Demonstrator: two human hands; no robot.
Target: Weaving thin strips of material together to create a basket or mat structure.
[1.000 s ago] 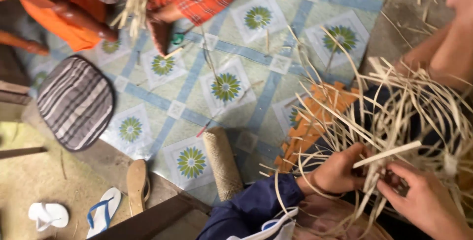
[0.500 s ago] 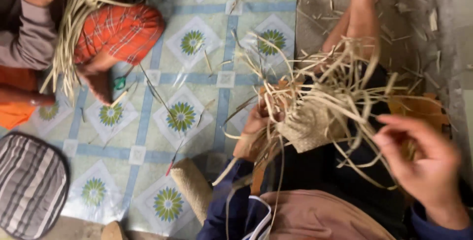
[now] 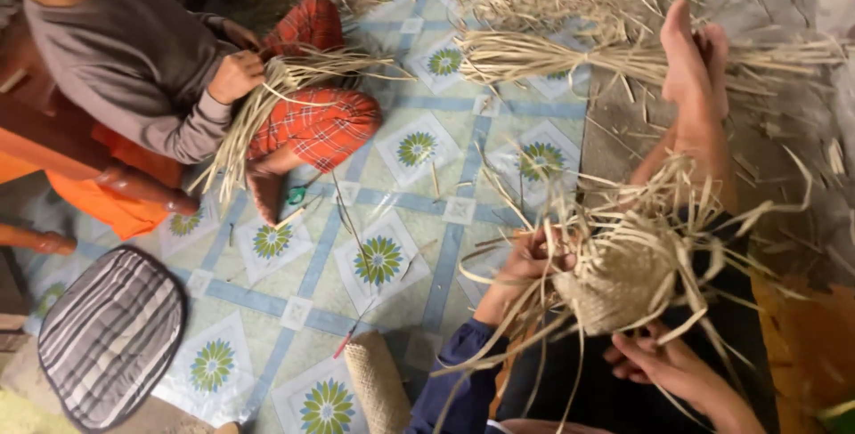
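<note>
A half-woven straw basket (image 3: pixel 614 283) with many loose strips sticking out rests on my lap. My left hand (image 3: pixel 527 260) grips its left edge, fingers curled among the strips. My right hand (image 3: pixel 666 365) lies just below the basket, its fingers closed on loose straw strips (image 3: pixel 690 323) that hang from the weave. My bare foot (image 3: pixel 696 64) stretches out beyond the basket.
Another person sits at the upper left, a hand (image 3: pixel 233 76) holding a bundle of strips (image 3: pixel 267 109). A tied straw bundle (image 3: pixel 534 51) lies on the patterned floor mat (image 3: pixel 463 211). A striped cushion (image 3: pixel 111 332), a woven roll (image 3: pixel 378 389) and green scissors (image 3: pixel 298 194) lie nearby.
The view has swung, bringing the other person into sight at the upper left. My right hand has moved from the basket's right side to beneath it. My left hand stays on the basket.
</note>
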